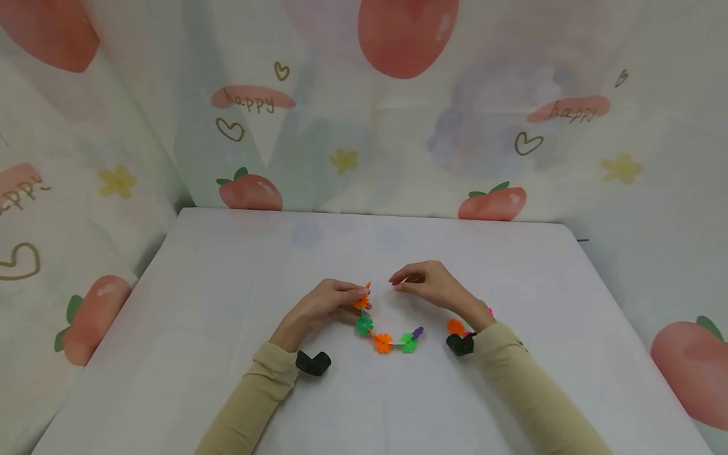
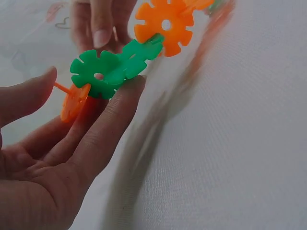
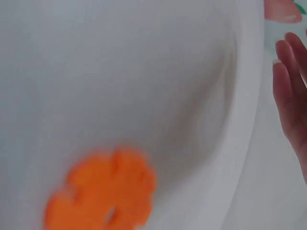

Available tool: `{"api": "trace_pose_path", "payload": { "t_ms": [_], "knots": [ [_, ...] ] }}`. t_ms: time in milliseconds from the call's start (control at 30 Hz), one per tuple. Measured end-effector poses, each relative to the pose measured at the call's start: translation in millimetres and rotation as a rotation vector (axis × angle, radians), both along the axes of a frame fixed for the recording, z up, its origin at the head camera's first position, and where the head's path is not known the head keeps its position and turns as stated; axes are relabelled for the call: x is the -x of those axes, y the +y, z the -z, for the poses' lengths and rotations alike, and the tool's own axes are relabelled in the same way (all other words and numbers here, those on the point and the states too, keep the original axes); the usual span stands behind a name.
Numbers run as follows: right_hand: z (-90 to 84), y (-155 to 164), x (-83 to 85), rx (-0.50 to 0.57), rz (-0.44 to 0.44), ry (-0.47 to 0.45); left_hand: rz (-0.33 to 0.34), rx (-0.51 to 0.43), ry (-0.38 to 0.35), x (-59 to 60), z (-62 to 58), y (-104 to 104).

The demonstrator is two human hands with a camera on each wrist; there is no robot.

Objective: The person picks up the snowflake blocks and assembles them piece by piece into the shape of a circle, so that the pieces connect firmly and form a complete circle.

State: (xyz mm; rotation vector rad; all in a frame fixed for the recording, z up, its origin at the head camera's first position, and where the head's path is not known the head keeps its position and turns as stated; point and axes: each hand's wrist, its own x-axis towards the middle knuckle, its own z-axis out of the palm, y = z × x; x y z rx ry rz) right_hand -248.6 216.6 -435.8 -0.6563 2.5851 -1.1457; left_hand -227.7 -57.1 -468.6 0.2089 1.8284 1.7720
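My left hand holds one end of a chain of slotted plastic flower discs, orange and green with a purple one at the far end. In the left wrist view, an orange disc sits between the thumb and fingers, and a green disc lies against the fingertips. The chain curves down and to the right from there. My right hand hovers to the right of the held end, fingers loosely bent and nothing showing between them. Part of that hand appears in the right wrist view.
Loose discs, among them an orange one and a pink one, lie by the right wrist, partly hidden by it. The white table ends at a printed cloth backdrop.
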Motion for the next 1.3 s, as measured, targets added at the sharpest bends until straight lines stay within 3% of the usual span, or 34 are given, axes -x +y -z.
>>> {"api": "trace_pose_path", "payload": {
  "t_ms": [300,633,1000,1300],
  "knots": [
    [2.5,47,-12.0,-0.097,0.081,0.006,-0.032,-0.006,-0.011,0.4,3.1,-3],
    [2.0,84,-31.6,-0.190,0.075,-0.003,-0.032,-0.009,-0.019,0.0,2.4,-3],
    [3.7,95,-50.2,-0.269,0.046,-0.028,-0.037,0.000,-0.047,2.9,4.8,-3],
    [9.4,90,-51.7,-0.279,0.060,-0.045,-0.035,-0.010,-0.042,1.6,2.4,-3]
  ]
}}
